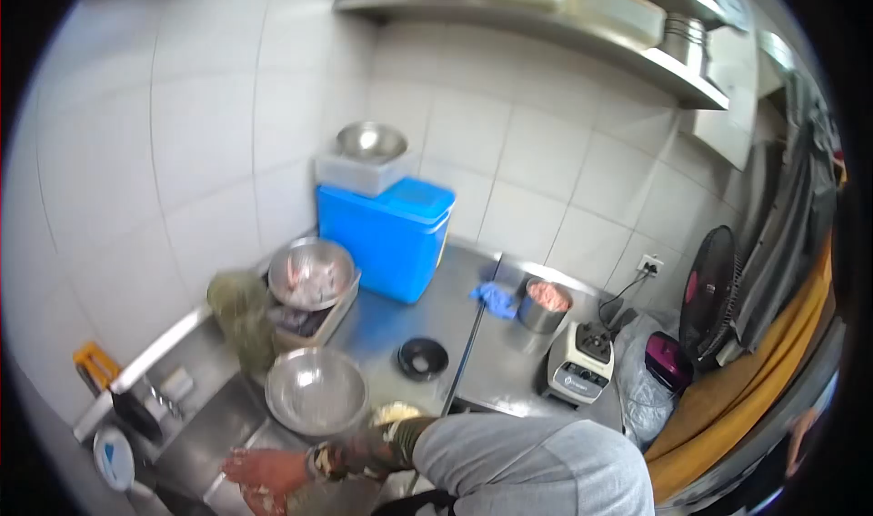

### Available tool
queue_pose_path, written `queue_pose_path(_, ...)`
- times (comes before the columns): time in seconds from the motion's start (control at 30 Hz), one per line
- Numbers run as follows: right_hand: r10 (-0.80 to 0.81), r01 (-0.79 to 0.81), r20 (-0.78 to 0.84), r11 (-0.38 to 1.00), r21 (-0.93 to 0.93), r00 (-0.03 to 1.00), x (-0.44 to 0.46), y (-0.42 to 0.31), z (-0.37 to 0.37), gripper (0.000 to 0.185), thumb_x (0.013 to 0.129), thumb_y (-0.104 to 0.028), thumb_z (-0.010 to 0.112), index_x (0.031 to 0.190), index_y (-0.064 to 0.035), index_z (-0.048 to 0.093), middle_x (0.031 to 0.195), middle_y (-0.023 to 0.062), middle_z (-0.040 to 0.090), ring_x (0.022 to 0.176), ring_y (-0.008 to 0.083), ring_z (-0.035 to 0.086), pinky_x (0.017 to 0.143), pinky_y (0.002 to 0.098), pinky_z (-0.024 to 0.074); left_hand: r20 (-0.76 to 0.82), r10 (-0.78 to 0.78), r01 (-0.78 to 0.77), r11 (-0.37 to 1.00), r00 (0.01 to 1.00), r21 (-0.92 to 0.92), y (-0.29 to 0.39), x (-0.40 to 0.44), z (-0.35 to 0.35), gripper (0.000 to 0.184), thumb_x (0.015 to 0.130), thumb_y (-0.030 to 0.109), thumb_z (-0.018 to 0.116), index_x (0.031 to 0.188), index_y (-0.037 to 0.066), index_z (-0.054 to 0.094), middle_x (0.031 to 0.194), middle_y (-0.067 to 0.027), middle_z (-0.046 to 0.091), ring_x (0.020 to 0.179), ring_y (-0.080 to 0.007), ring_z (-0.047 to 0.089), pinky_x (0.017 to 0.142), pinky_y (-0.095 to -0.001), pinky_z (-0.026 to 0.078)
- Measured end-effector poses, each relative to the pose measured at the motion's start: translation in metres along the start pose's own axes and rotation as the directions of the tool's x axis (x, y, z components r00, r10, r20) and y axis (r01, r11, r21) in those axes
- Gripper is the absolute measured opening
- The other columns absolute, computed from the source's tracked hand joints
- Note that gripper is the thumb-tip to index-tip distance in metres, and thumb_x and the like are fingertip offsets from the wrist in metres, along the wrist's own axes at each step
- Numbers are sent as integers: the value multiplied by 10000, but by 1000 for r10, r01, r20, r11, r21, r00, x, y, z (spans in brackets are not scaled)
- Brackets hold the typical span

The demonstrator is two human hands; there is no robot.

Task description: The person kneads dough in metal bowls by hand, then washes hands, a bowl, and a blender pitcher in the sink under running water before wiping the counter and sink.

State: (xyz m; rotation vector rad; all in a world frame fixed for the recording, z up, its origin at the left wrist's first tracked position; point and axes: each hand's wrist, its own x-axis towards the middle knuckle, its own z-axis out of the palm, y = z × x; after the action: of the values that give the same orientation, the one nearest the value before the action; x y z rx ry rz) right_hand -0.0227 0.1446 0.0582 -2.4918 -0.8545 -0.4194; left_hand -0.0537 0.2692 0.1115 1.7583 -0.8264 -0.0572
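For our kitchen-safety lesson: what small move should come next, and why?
Perhaps nudge the nearer metal bowl farther from the sink: it appears close to the edge, and the camouflage sleeve reaches past it, so it could get knocked.

You cannot read any word, brand or number here with certainty. On the front panel of the blender base (pixel 582 370), which stands on the bench (pixel 500 377), you can see one small pale marking beside the controls, but it is too small and too blurred for you to distinguish its letters.
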Motion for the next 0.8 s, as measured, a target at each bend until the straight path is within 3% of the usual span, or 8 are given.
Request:
queue_pose_path(0.17,89,-106,-115,983,-153,989,19,-8,-37,479,893,-213,505,1323,-5,486,1494,182,319,1434,325,199,1180,532,57,10,14,-14,1000,1000,-21,5,21,23,453,934,280,475,1318,44,432,1339,-135,454,1243,-279,434,1051,-396,358)
queue_pose_path(0.3,145,-132,97,983,-126,985,25,-35,-78,460,920,-196,473,1334,4,469,1474,164,360,1436,332,194,1178,537,39,28,-4,6,998,1000,-62,0,29,33,400,946,287,454,1268,49,459,1280,-130,485,1195,-274,462,1026,-396,379)
queue_pose_path(0.57,261,-256,28,960,-114,965,4,0,-16,461,931,-247,439,1313,8,471,1395,191,427,1350,346,309,1140,493,176,26,-127,128,928,992,-350,-57,31,34,328,970,300,412,1168,60,515,1162,-120,547,1100,-265,519,976,-395,422)
queue_pose_path(0.6,230,-234,-43,963,-134,972,-3,11,-7,456,920,-250,453,1299,2,481,1362,194,456,1314,343,353,1120,482,219,51,-161,161,805,986,-571,-80,30,34,323,973,302,407,1156,61,522,1147,-119,555,1088,-264,526,970,-394,427)
queue_pose_path(0.7,162,-229,-286,949,-218,944,-25,16,16,442,889,-259,497,1259,-17,509,1262,204,542,1207,333,484,1058,450,346,213,-53,204,-142,976,-969,-132,17,21,316,982,307,391,1118,65,543,1102,-115,579,1053,-261,547,951,-394,443)
queue_pose_path(0.73,417,-397,-227,908,130,880,-35,18,24,375,913,-283,484,1183,-27,527,1131,171,547,1055,302,497,927,417,376,208,40,211,-250,977,-945,-147,12,17,316,985,309,386,1106,66,549,1088,-114,586,1041,-260,554,945,-394,448)
queue_pose_path(0.77,769,-535,67,376,757,636,-36,9,17,328,936,-307,471,1107,-38,544,1000,138,553,903,270,510,796,383,405,125,-126,111,-114,984,-987,-141,12,15,298,986,313,398,1059,72,557,1037,-106,604,965,-267,584,882,-407,485)
queue_pose_path(0.8,820,-296,398,-293,909,410,-30,2,12,310,960,-331,458,1032,-48,562,869,106,559,752,239,523,665,350,435,38,-287,54,51,957,-997,-133,14,14,287,987,318,411,1012,77,564,986,-99,621,889,-274,613,819,-420,522)
